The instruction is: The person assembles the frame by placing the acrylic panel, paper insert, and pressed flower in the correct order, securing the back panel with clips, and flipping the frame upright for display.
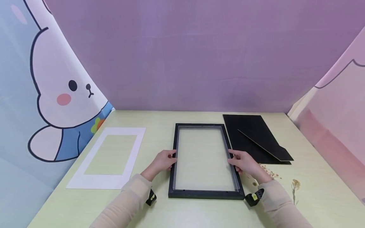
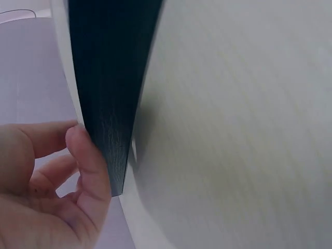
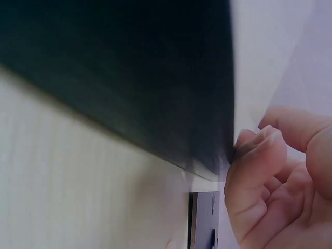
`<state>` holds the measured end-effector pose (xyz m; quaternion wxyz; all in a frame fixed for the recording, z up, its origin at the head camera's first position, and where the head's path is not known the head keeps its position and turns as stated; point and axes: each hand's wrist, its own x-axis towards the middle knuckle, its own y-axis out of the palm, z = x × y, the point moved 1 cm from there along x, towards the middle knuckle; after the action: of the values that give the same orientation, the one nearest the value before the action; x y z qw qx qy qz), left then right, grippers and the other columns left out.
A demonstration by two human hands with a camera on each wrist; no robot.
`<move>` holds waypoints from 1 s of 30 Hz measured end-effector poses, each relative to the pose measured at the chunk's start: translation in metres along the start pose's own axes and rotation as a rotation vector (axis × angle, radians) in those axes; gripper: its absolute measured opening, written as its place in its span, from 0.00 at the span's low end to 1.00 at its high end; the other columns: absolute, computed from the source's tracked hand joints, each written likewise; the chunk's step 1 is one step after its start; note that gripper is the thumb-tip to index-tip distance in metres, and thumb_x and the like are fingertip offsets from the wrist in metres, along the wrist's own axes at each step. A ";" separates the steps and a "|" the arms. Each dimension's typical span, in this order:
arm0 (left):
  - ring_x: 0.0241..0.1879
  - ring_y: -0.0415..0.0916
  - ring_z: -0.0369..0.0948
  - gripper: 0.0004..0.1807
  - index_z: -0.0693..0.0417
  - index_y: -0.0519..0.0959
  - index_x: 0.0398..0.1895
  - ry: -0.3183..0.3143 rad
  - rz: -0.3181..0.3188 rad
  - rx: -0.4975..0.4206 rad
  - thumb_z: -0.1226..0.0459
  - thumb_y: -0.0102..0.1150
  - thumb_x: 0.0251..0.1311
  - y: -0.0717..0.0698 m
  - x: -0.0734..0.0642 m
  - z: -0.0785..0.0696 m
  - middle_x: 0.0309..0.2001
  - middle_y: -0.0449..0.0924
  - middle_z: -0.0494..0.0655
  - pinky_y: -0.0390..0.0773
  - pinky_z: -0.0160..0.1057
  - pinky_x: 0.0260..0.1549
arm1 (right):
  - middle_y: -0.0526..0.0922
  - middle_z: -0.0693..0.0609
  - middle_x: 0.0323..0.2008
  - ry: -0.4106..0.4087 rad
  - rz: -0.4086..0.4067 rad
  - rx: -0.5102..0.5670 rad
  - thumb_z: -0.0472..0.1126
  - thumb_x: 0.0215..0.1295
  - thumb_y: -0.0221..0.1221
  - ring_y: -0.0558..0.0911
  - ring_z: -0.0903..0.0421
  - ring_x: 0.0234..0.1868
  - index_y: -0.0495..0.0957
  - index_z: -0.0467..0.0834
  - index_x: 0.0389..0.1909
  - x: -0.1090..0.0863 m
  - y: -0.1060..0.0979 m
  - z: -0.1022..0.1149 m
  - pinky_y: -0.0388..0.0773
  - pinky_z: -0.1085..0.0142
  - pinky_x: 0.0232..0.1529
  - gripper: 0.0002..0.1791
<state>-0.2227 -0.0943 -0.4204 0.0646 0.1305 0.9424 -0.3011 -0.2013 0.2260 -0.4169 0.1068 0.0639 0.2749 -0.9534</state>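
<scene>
A black picture frame (image 1: pixel 206 194) lies in the middle of the table. Within its outline is a clear pane (image 1: pixel 203 158), see-through, with greyish edges along the rails. My left hand (image 1: pixel 163 161) pinches the pane's left edge between thumb and fingers, just over the rail. Across from it, my right hand (image 1: pixel 246 162) pinches the right edge in the same way. Close up in the left wrist view, the fingertips (image 2: pixel 78 136) sit at the top of the frame's dark outer side. The right wrist view has the right fingertips (image 3: pixel 267 136) at the opposite side.
To the left lies a white mat board (image 1: pixel 94 182) with a rectangular cut-out. A black backing board (image 1: pixel 242 122) with a raised stand flap (image 1: pixel 265 145) is at the back right. Dried flowers (image 1: pixel 296 184) lie at the right, partly behind my forearm. A purple cloth (image 1: pixel 199 57) hangs behind the table.
</scene>
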 end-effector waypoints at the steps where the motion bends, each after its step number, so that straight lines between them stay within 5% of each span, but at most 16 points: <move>1: 0.17 0.66 0.38 0.26 0.61 0.66 0.64 -0.002 0.002 0.007 0.67 0.54 0.61 0.000 0.000 0.000 0.29 0.69 0.50 0.71 0.35 0.19 | 0.70 0.49 0.22 0.003 -0.004 -0.005 0.35 0.63 0.56 0.68 0.57 0.15 0.57 0.31 0.65 0.000 0.000 0.000 0.68 0.67 0.15 0.31; 30: 0.15 0.65 0.38 0.30 0.59 0.63 0.65 -0.010 0.023 0.071 0.66 0.57 0.59 0.000 -0.001 0.001 0.22 0.67 0.48 0.68 0.34 0.18 | 0.71 0.49 0.23 0.060 -0.009 -0.033 0.34 0.63 0.56 0.67 0.58 0.14 0.59 0.33 0.65 -0.001 0.002 0.003 0.68 0.66 0.16 0.31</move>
<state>-0.2219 -0.0948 -0.4209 0.0680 0.1420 0.9293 -0.3342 -0.2005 0.2232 -0.4153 0.0951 0.0893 0.2942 -0.9468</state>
